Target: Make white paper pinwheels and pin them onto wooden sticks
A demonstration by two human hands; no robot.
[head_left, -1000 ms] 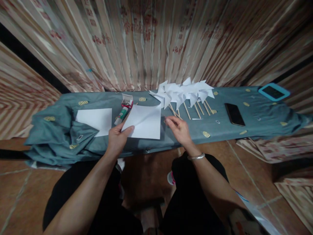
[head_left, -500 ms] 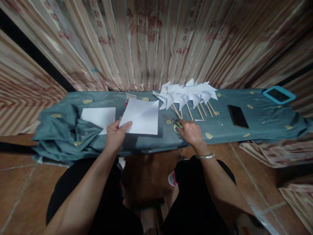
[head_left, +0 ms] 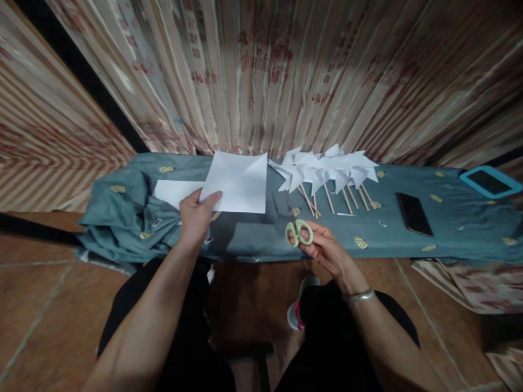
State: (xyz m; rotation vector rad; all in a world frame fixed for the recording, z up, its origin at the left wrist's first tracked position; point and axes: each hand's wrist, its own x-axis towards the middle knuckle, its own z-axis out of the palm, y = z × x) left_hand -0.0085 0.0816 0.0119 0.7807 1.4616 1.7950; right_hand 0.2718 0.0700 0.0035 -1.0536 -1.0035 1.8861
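Paper square [head_left: 241, 182] is held up over the cloth-covered worktop [head_left: 392, 242], left edge pinched near the lower corner in my left grip [head_left: 196, 215], overlapping a second sheet [head_left: 175, 190] in view. My right grip [head_left: 327, 247] is closed on green-handled scissors [head_left: 298, 227] at the rings, blades pointing away from me, blurred. White pinwheels [head_left: 327, 169] lie right of the paper, phone [head_left: 414, 214] further right.
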